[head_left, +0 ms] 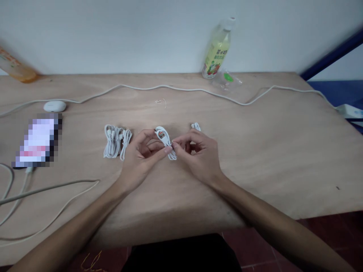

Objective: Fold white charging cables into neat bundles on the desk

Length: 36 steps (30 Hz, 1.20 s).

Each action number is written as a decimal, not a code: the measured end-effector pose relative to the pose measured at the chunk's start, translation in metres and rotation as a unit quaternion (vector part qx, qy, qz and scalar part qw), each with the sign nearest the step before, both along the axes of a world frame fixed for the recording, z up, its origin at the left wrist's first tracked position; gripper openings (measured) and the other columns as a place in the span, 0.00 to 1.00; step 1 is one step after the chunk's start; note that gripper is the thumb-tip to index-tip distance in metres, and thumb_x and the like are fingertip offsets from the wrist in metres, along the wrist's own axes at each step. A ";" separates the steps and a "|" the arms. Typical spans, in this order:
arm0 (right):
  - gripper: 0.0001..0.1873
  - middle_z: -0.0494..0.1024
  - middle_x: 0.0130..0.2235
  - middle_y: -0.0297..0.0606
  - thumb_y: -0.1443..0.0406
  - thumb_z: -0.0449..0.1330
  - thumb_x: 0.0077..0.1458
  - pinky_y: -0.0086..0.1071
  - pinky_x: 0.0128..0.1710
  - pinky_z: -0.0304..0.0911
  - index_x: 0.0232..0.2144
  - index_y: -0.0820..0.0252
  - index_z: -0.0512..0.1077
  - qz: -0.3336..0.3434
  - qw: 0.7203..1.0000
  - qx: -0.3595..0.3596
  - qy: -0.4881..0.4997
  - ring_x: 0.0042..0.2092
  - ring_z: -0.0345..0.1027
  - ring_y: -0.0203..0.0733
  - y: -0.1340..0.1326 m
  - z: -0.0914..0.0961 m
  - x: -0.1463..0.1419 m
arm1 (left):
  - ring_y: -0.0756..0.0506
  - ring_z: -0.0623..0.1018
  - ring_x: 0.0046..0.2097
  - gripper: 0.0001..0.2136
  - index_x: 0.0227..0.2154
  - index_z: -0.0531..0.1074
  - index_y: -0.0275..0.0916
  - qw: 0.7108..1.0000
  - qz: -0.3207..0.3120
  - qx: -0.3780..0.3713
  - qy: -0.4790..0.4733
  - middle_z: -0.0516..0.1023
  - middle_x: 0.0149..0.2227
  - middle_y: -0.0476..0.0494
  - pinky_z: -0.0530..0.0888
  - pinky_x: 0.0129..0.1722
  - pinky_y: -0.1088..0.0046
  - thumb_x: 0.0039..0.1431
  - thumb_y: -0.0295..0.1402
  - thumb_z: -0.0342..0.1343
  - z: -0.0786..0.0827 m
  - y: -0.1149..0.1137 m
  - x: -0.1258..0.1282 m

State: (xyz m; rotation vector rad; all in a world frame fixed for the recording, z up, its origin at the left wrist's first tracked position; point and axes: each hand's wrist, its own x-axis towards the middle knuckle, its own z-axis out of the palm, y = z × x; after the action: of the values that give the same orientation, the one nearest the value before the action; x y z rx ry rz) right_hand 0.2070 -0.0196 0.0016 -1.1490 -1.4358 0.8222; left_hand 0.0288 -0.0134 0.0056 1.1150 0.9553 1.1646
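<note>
A coiled white USB cable (165,140) sits between both hands over the middle of the wooden table (255,151). My left hand (141,156) is curled around the coil from the left, thumb and fingers on it. My right hand (198,155) pinches the same coil at its middle from the right. Two more bundled white cables (117,141) lie on the table just left of my left hand. Another small white coil (195,126) peeks out behind my right hand.
A long white cord (181,89) runs across the back of the table. A drink bottle (217,49) and a clear wrapper (227,80) stand at the back. At left lie a white earbud case (55,106), a blurred phone (38,142) and loose cables (51,187).
</note>
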 end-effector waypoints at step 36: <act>0.08 0.83 0.28 0.31 0.59 0.76 0.52 0.26 0.22 0.63 0.28 0.55 0.84 0.359 0.853 -0.329 0.188 0.27 0.75 0.36 0.016 0.003 0.012 | 0.41 0.90 0.32 0.55 0.79 0.53 0.48 0.919 -0.311 -0.227 -0.090 0.89 0.35 0.49 0.83 0.37 0.68 0.52 0.31 0.78 0.011 -0.004 -0.013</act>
State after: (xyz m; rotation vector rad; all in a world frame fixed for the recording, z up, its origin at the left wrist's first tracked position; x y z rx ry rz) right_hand 0.2186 -0.0039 0.0041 -0.8179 -1.2634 2.0705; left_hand 0.0158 -0.0174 0.0163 0.8192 0.6099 0.4764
